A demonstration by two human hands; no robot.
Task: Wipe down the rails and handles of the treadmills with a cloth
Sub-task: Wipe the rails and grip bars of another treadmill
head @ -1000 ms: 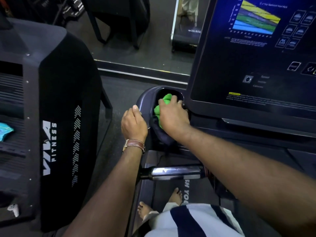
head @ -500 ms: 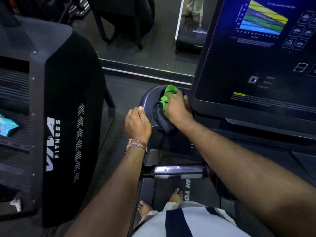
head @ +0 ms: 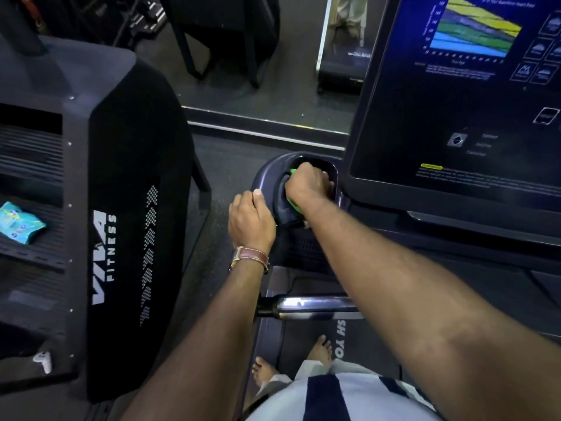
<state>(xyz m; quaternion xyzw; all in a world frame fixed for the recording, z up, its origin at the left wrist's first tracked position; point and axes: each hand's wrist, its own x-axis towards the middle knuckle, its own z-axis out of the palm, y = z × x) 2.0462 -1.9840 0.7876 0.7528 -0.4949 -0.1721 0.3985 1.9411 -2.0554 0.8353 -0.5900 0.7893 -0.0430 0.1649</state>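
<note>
Green cloth (head: 294, 205) — under right hand (head: 308, 185)

The cloth (head: 293, 205) is bright green fabric, soft and matt; the cup holder (head: 267, 177) looks like smooth moulded plastic with a dull sheen; the handlebar (head: 306, 305) is polished metal, glossy, ending in a black matt grip; the console screen (head: 455, 117) is glossy glass or plastic; the neighbouring treadmill's shroud (head: 127, 177) is matt black plastic; the watch strap (head: 253, 256) looks like brown leather; the packet (head: 18, 221) is shiny printed film.
</note>
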